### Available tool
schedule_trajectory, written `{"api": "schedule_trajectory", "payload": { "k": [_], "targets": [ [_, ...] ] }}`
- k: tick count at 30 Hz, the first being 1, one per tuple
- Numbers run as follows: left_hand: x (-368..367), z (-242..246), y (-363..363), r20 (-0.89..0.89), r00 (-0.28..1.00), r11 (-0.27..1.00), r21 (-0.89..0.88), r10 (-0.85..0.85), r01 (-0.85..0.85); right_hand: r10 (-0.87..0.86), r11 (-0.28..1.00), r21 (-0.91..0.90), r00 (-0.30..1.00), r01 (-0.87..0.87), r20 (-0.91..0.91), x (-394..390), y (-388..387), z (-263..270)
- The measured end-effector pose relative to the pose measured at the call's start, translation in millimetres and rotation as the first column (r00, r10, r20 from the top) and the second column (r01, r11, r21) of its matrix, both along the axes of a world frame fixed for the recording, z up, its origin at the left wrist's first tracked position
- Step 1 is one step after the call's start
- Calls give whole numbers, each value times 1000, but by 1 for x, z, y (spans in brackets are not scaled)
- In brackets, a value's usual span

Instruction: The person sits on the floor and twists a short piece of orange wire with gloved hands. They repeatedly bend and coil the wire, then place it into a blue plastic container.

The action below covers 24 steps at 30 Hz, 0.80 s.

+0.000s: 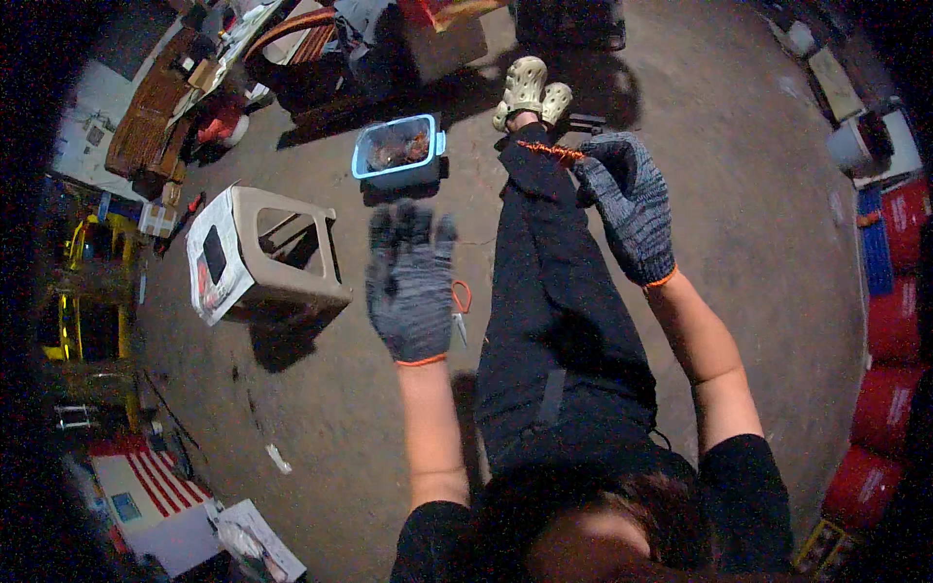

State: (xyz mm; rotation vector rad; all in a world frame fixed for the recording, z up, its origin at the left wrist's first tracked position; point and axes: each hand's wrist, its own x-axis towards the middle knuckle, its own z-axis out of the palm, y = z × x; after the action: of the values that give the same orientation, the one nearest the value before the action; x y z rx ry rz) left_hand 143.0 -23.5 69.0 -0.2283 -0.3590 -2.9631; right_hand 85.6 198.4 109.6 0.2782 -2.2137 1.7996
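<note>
Both hands wear grey knitted work gloves with orange cuffs. Between the thumb and fingers of my right hand (pixel 628 208) is a coppery-orange twisted strand (pixel 550 151), which looks like wire and reaches left over my lower leg. My left hand (pixel 410 284) is slightly blurred, with its fingers stretched forward, thumb apart, and nothing visible in it. Just ahead of its fingertips stands a light blue plastic container (pixel 397 171) with tangled coppery and dark material (pixel 397 149) inside. Scissors (pixel 460 306) with orange handles lie on the floor, beside the left glove and partly hidden by it.
To the left, a beige plastic stool (pixel 291 288) bears a printed sheet (pixel 215 255). My legs (pixel 554 291) stretch forward, ending in cream clogs (pixel 526 80). Red drums (pixel 893 321) line the right edge. Dark furniture (pixel 313 87) stands at the upper left.
</note>
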Motion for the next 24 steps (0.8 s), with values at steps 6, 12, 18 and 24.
{"api": "schedule_trajectory", "payload": {
  "k": [6,12,18,24],
  "targets": [
    [-4,1,-59,30,972,966,109,234,-236,17,1000,-5,992,-18,-123,2,-9,4],
    [35,11,-66,-176,463,293,-571,869,-767,-29,996,76,969,50,-245,5,-15,4],
    [43,60,33,-840,279,-606,-532,465,-591,-50,986,133,946,97,-319,22,-27,12],
    [-15,44,75,-885,357,-661,-462,299,-592,-148,989,-11,961,150,-232,42,-43,18]
  ]
}}
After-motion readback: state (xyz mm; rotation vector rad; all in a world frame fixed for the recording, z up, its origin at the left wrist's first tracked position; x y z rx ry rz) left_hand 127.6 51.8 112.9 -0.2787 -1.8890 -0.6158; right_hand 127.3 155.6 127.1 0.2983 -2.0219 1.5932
